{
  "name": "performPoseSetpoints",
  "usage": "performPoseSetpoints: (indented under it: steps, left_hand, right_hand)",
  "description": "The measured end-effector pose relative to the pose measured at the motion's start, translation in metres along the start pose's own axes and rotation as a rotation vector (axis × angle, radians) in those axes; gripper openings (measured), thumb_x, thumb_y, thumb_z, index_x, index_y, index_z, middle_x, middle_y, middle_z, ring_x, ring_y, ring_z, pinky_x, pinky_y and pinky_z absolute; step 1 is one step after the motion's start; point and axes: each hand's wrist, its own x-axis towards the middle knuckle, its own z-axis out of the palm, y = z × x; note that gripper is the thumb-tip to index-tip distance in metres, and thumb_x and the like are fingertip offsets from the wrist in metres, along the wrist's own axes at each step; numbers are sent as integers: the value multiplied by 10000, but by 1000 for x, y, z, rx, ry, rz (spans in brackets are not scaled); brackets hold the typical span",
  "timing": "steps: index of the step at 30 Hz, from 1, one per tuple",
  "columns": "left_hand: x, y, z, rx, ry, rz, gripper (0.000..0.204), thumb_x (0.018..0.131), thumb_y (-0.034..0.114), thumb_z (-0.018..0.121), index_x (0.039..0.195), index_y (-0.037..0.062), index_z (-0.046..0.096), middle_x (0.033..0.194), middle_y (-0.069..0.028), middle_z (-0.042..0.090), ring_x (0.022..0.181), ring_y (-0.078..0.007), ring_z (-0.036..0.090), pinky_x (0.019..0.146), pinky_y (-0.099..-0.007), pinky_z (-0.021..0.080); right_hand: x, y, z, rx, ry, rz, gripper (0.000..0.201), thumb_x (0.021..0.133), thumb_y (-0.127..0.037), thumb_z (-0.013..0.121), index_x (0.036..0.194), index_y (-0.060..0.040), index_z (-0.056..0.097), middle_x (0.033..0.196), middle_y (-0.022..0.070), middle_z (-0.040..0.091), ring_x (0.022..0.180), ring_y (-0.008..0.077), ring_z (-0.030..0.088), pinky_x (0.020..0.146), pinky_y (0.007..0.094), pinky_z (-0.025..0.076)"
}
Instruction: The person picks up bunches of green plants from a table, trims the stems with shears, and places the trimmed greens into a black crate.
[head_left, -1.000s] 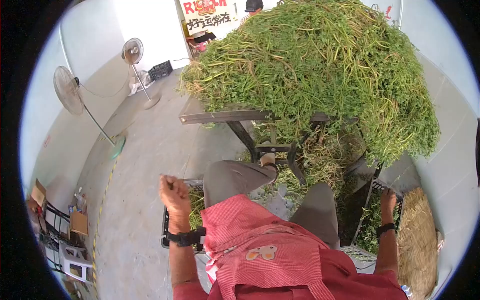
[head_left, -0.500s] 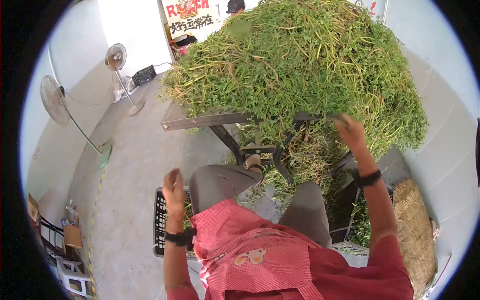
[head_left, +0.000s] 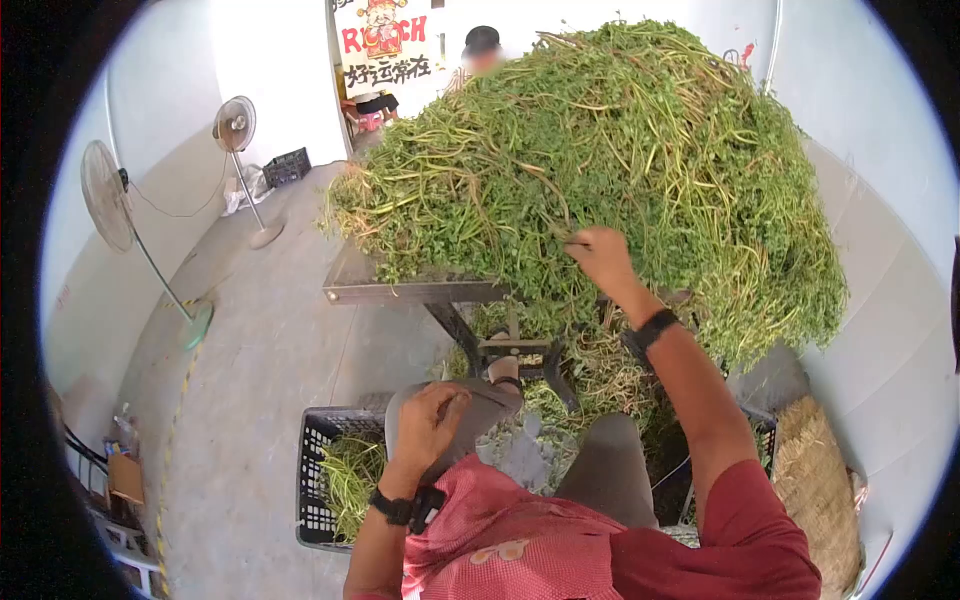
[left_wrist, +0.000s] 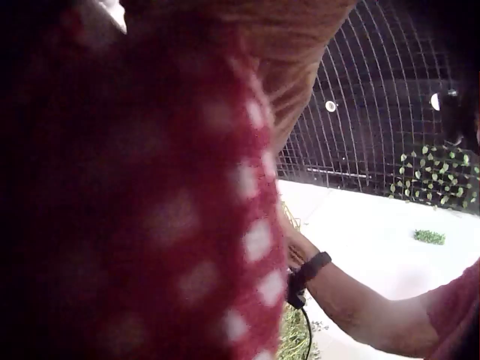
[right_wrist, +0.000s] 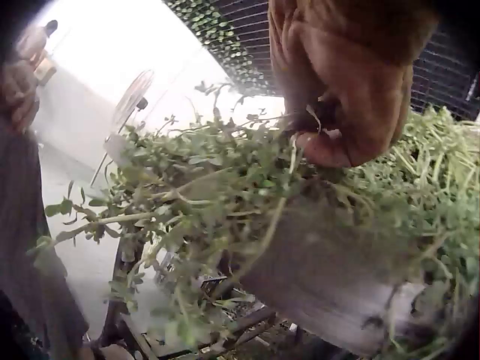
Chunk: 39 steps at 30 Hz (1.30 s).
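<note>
A large heap of leafy green stems (head_left: 680, 190) covers the table (head_left: 420, 292) in front of me. My right hand (head_left: 605, 262) reaches to the near side of this heap. In the right wrist view, its thumb and curled finger pinch a thin green stem (right_wrist: 281, 210) among the leaves. My left hand (head_left: 430, 425) hovers over my left thigh, fingers loosely bent, with nothing seen in it. Red checked apron cloth (left_wrist: 187, 225) fills much of the left wrist view and hides most of that hand's surroundings.
A black crate (head_left: 315, 490) with some greens (head_left: 352, 480) stands by my left leg. Another crate (head_left: 765, 440) is at my right, beside a straw bundle (head_left: 815, 490). Loose stems (head_left: 610, 385) lie under the table. Two fans (head_left: 105, 195) stand left; a person (head_left: 482, 50) is behind the heap.
My right hand has left the right-hand crate, risen past the table edge and moved left to the heap. My left hand has shifted right, from above the left crate to over my thigh.
</note>
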Motion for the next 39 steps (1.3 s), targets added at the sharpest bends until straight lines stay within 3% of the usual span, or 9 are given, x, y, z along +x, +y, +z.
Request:
performPoseSetpoints:
  steps: [1, 3, 17, 20, 22, 24, 29, 35, 39]
  left_hand:
    - [1, -2, -1, -36, -13, -28, 136, 842, 121, 557, 860, 14, 639, 826, -120, 637, 768, -249, 612, 694, -319, 465]
    - [1, -5, -1, -57, 13, -16, 132, 841, 115, 558, 856, 11, 639, 827, -117, 639, 772, -246, 612, 695, -317, 465]
    - [3, -6, 1, -99, 9, 10, 115, 839, 97, 565, 841, 11, 640, 833, -108, 650, 785, -228, 614, 720, -304, 471]
    - [2, -6, -1, -70, 17, -6, 103, 836, 92, 567, 833, 17, 638, 843, -99, 655, 775, -224, 617, 702, -304, 475]
    - [2, -13, 2, -93, 10, 34, 88, 828, 86, 571, 827, 24, 635, 851, -95, 657, 769, -224, 621, 688, -302, 476]
    - [3, -8, 2, -102, 13, 49, 74, 810, 81, 582, 824, 31, 634, 855, -93, 656, 761, -255, 614, 681, -320, 470]
    - [3, -13, 1, -59, 25, 100, 68, 785, 82, 594, 821, 42, 635, 871, -90, 654, 740, -296, 600, 668, -349, 455]
    - [-2, -19, -8, -136, 44, 34, 82, 776, 92, 595, 832, 46, 632, 875, -80, 655, 708, -293, 593, 655, -355, 441]
    - [-2, -26, -9, -125, -11, 24, 87, 802, 69, 575, 850, 18, 627, 863, -130, 646, 809, -302, 619, 704, -353, 476]
  right_hand:
    - [0, 13, -6, -7, -1, -9, 178, 789, -191, 644, 828, -18, 657, 670, 106, 558, 659, 258, 575, 597, 404, 455]
    - [-5, 8, -35, 470, -23, 414, 179, 811, -161, 634, 779, 14, 632, 640, 64, 567, 538, 171, 537, 493, 328, 424]
    - [-43, 22, -85, 1030, -159, 573, 179, 831, -187, 630, 859, -11, 619, 646, 17, 580, 533, 98, 540, 451, 217, 399]
    - [-47, 4, -109, 562, -818, 464, 200, 822, -166, 626, 877, 26, 637, 716, 62, 640, 568, 122, 597, 501, 251, 481]
    - [-36, -11, -110, 365, -828, 317, 229, 818, -176, 635, 928, 25, 635, 739, 66, 648, 601, 127, 608, 531, 261, 491]
    - [-20, -9, -100, 140, -629, 32, 291, 806, -206, 657, 996, 12, 624, 800, 64, 659, 693, 126, 618, 622, 275, 503]
    - [66, -34, -74, 28, -32, 18, 429, 728, -379, 677, 972, -29, 631, 806, 177, 636, 739, 273, 631, 667, 356, 488]
    - [144, -52, 1, -257, 104, -23, 686, 742, -494, 612, 1197, 10, 511, 1014, 224, 604, 938, 347, 590, 812, 391, 480]
    - [164, -79, 29, -260, -243, 219, 785, 762, -535, 590, 1323, -33, 367, 1051, 240, 575, 976, 390, 566, 853, 441, 464]
